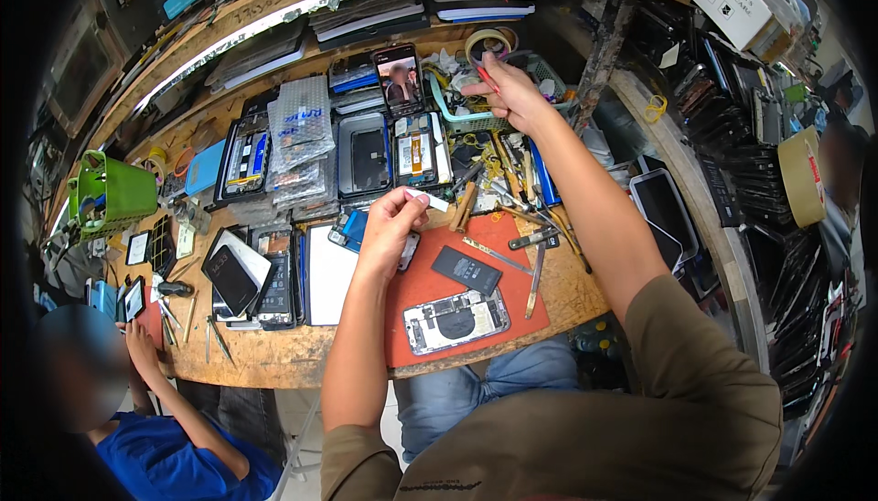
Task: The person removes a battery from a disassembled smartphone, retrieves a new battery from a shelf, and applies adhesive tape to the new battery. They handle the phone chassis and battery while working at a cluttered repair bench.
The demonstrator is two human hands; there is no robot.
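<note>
**Hands apart over a crowded repair desk**

Both hands are raised above the desk (293,355), each pinching something small. Left hand (391,227) is curled, thumb and fingers closed on a small white strip (430,199) whose end pokes out toward the right hand. Just below and right of that hand lies an orange mat (421,336); on it, nearest the person, sits an opened phone (455,320) with its insides showing, and just beyond it a black battery (466,270). Metal tweezers (494,254) and other thin tools lie on the mat's right side, under the right forearm.

To the left of the left hand, several phones and screens lie side by side. A co-worker's hand (139,341) rests at the desk's near-left edge.

Farther out, the right hand (512,94) is stretched forward, fingers closed on a thin red tool (487,79) over a green basket (476,119). A tape roll (487,44) sits just beyond it, and a propped phone with a lit screen (399,79) stands to its left.
</note>
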